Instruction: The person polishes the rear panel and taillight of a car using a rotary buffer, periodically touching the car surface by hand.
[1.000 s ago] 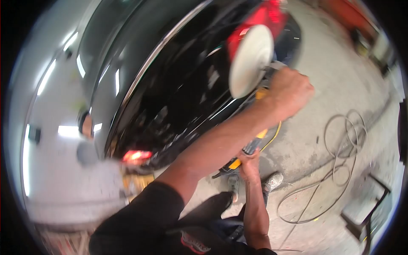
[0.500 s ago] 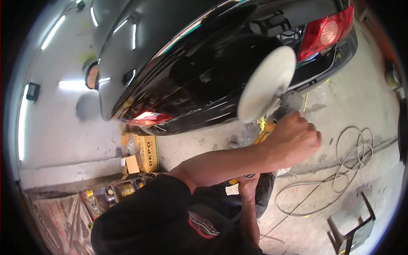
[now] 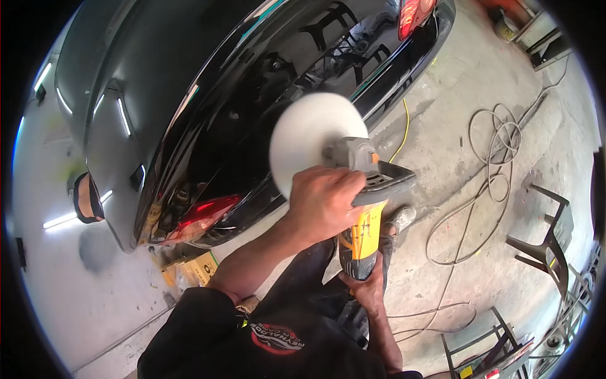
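Both my hands are on a yellow and black polisher point(image 3: 363, 234) with a big round white pad point(image 3: 309, 136). My left hand point(image 3: 325, 199) is wrapped round the black loop handle point(image 3: 391, 183) near its grey head. Lower down, my right hand point(image 3: 368, 289) closes round the dark rear end of the body. The pad is tilted toward the glossy black rear of a car point(image 3: 221, 132). I cannot tell whether it touches the panel. A red tail light point(image 3: 205, 215) lies to the left of the pad, another red tail light point(image 3: 415, 16) at the upper right.
A long hose or cord point(image 3: 486, 183) lies in loops on the concrete floor point(image 3: 435, 139) to the right. A yellow cord point(image 3: 404, 129) runs near the bumper. Dark chairs point(image 3: 549, 240) stand at the right. A cardboard box point(image 3: 196, 271) sits below the car's left corner.
The polisher has moved left and lower in view, and its pad now faces the car panel more. My view has shifted to the right, showing more floor and chairs.
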Tool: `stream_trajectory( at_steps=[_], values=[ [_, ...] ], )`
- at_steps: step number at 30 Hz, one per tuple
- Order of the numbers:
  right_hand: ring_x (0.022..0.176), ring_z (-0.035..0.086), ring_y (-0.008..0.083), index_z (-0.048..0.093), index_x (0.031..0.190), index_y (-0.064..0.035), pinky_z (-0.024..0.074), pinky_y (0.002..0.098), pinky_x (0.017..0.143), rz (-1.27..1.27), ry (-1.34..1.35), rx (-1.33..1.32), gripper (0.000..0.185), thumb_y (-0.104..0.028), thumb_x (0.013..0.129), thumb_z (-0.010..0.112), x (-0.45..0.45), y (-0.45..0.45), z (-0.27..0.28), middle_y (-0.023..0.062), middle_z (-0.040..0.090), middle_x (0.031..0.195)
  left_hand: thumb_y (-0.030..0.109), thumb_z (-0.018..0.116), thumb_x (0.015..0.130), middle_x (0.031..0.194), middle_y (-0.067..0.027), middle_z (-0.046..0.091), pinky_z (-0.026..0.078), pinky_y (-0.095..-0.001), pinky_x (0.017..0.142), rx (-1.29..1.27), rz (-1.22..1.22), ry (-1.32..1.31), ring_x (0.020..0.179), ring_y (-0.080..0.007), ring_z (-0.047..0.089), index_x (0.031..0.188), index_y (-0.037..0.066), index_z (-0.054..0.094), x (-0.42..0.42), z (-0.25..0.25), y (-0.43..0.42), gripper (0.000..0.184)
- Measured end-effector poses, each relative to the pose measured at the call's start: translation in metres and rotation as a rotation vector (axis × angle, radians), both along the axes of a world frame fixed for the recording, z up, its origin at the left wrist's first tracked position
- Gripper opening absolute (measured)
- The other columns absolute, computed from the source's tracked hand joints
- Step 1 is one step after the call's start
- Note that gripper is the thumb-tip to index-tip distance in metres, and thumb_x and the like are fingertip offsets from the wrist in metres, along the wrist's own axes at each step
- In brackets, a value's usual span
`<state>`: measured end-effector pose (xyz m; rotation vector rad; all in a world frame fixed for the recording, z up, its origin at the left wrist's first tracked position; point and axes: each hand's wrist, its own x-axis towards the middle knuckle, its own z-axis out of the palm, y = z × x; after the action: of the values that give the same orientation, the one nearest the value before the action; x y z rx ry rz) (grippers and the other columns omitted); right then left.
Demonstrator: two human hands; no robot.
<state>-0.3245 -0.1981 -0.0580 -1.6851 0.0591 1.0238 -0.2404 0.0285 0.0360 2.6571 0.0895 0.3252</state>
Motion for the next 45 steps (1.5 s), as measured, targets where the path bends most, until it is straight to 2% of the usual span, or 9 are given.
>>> stream_trajectory(
  at_steps=[8,12,17,18,22,25,35,40,45],
  values=[
    [0.112,0.060,0.0282,0.037,0.136,0.0005,0.0476,0.0392,0.097,0.048,-0.137,0.028,0.088,-0.010,0.064,0.088,0.028,-0.015,-0.015,0.0183,0.061,0.119,0.004,0.079,0.070,0.059,-0.0087,0.051,0.040,-0.0374,0.047,-0.037,0.109,-0.144,0.049,-0.0289,0.054,0.065,0.007,0.049,-0.008,-0.001,-0.001,0.031],
    [0.111,0.060,0.0267,0.036,0.137,-0.0005,0.0474,0.0392,0.097,0.065,-0.207,0.038,0.089,-0.009,0.065,0.087,0.069,-0.025,-0.029,0.0179,0.061,0.120,0.011,0.081,0.065,0.065,-0.0059,0.058,0.044,-0.0366,0.051,0.012,0.101,-0.186,0.055,-0.0266,0.059,0.074,0.009,0.056,0.026,-0.009,-0.004,0.027],
    [0.110,0.059,0.0258,0.039,0.135,-0.0005,0.0465,0.0377,0.096,0.060,-0.202,0.025,0.086,-0.007,0.064,0.087,0.128,-0.023,-0.026,0.0163,0.060,0.118,0.009,0.080,0.065,0.065,-0.0081,0.059,0.047,-0.0363,0.052,-0.022,0.124,-0.280,0.057,-0.0291,0.061,0.071,0.007,0.054,0.074,-0.011,-0.008,0.027],
    [0.109,0.065,0.0325,0.034,0.141,-0.0035,0.0495,0.0381,0.094,0.109,-0.322,0.000,0.091,-0.010,0.066,0.085,0.135,-0.023,-0.029,0.0219,0.066,0.113,0.006,0.080,0.066,0.063,-0.0098,0.056,0.045,-0.0367,0.051,-0.046,0.131,-0.316,0.056,-0.0307,0.060,0.069,0.006,0.052,0.083,-0.012,-0.009,0.028],
    [0.105,0.067,0.0342,0.033,0.141,-0.0037,0.0509,0.0388,0.092,0.106,-0.445,-0.002,0.090,-0.009,0.067,0.085,0.152,-0.022,-0.037,0.0226,0.067,0.112,0.004,0.080,0.067,0.061,-0.0112,0.054,0.045,-0.0370,0.050,-0.105,0.134,-0.381,0.055,-0.0323,0.059,0.067,0.005,0.051,0.095,-0.017,-0.006,0.029],
    [0.103,0.063,0.0262,0.038,0.134,0.0004,0.0498,0.0380,0.090,0.077,-0.324,0.012,0.084,-0.012,0.068,0.088,0.151,-0.024,-0.028,0.0189,0.064,0.114,0.004,0.080,0.068,0.061,-0.0106,0.054,0.043,-0.0371,0.049,-0.058,0.150,-0.356,0.053,-0.0309,0.057,0.067,0.006,0.051,0.084,-0.015,-0.005,0.029],
    [0.108,0.068,0.0336,0.030,0.145,-0.0043,0.0528,0.0383,0.092,0.260,-0.245,-0.003,0.092,-0.009,0.071,0.084,0.109,-0.043,-0.012,0.0233,0.068,0.113,0.003,0.079,0.069,0.055,-0.0078,0.047,0.038,-0.0365,0.046,0.010,0.240,-0.215,0.047,-0.0267,0.050,0.064,0.009,0.049,0.011,-0.006,-0.015,0.031],
    [0.096,0.062,0.0258,0.037,0.137,-0.0022,0.0498,0.0395,0.089,0.101,-0.279,0.005,0.086,-0.004,0.066,0.085,0.114,-0.036,-0.014,0.0164,0.064,0.109,0.006,0.078,0.070,0.059,-0.0086,0.049,0.039,-0.0364,0.047,-0.067,0.216,-0.349,0.049,-0.0270,0.051,0.066,0.008,0.049,0.038,-0.006,-0.005,0.030],
    [0.100,0.060,0.0265,0.039,0.135,-0.0014,0.0477,0.0380,0.091,0.068,-0.418,-0.082,0.082,-0.001,0.066,0.082,0.100,-0.022,-0.002,0.0159,0.061,0.112,0.009,0.080,0.069,0.061,-0.0084,0.052,0.041,-0.0371,0.049,-0.170,0.195,-0.481,0.052,-0.0267,0.055,0.066,0.008,0.050,0.029,-0.020,0.006,0.029]
  ],
)
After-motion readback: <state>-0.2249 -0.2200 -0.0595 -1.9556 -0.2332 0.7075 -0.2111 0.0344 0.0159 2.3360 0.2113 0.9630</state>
